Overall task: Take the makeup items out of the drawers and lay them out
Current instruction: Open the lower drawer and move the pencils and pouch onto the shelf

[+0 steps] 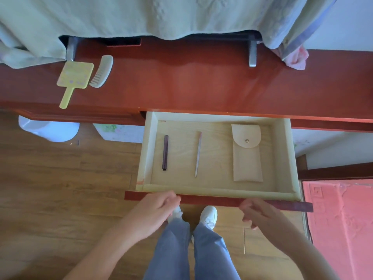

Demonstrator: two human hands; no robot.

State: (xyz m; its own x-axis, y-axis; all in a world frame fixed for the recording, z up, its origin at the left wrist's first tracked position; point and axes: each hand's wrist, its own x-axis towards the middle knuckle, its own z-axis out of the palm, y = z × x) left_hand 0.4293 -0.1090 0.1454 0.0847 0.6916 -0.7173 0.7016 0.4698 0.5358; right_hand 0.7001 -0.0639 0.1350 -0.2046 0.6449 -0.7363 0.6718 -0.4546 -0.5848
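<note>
Head: curled hands (155,211) (260,215) on drawer front (212,201)

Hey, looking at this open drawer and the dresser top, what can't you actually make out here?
Head view only.
Contents of the beige pouch: hidden, flap snapped shut.
Whatever the green cloth drapes over: only two metal feet show.
The dark stick and thin pink stick: too small to identify.
Whether the left hand and right hand grip the drawer front: motion blur.

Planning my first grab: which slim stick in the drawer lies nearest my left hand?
The dark maroon pencil, left of the thin pinkish stick.
</note>
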